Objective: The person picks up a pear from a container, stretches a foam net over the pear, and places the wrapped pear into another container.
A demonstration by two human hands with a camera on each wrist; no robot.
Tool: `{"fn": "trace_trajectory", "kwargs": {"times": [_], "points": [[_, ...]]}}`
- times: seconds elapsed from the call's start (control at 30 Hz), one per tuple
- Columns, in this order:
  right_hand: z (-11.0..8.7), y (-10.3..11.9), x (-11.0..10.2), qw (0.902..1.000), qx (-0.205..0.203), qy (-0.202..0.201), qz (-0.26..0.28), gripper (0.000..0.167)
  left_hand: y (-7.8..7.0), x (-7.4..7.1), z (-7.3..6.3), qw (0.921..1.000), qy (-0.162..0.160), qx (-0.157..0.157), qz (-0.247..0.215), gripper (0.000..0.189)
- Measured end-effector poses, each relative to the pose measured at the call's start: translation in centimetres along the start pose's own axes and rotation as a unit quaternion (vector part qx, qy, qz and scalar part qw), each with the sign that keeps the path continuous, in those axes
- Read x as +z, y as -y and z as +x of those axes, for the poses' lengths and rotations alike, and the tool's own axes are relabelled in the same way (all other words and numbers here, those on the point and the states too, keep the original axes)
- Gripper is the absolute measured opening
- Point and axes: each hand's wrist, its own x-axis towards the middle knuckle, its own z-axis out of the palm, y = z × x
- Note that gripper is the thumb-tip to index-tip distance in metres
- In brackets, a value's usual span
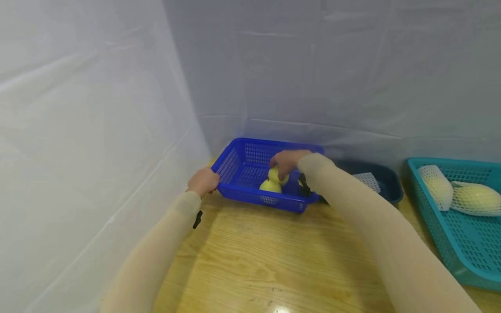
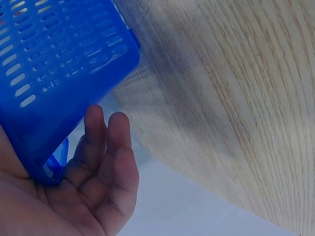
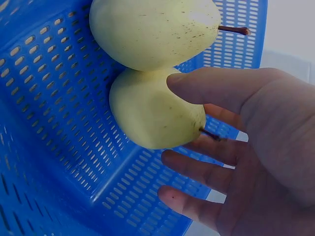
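A blue perforated plastic basket stands near the back corner of the table, with yellow-green pears inside. My left hand grips its left end; in the left wrist view the rim lies against the palm with the fingers curled beneath. Inside the basket, my right hand is around one pear, thumb on its near side and fingertips behind it by the stem. A second pear lies right against that one. Part of another yellow-green fruit shows beside the right wrist's black strap.
A dark basin holding white foam netting stands right of the basket, partly hidden by the right forearm. Farther right, a teal basket contains netted pears. White sheeting encloses the wooden table at left and back.
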Motion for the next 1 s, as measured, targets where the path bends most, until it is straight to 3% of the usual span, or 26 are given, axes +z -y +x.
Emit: {"fn": "trace_trajectory", "kwargs": {"times": [0.3,0.57,1.0], "points": [[-0.58,-0.09,0.06,0.9989,-0.021,-0.025,-0.034,0.047,-0.17,0.07,0.02,1.0,0.006,0.001,0.005,0.029],[0.04,-0.65,0.55,0.9998,0.016,-0.002,0.011,0.074,0.05,0.1,0.02,1.0,0.004,-0.005,0.003,0.028],[0.16,-0.8,0.86,0.9996,0.026,0.008,0.004,0.069,0.29,0.22,0.03,0.9999,-0.003,-0.009,-0.004,0.031]]}}
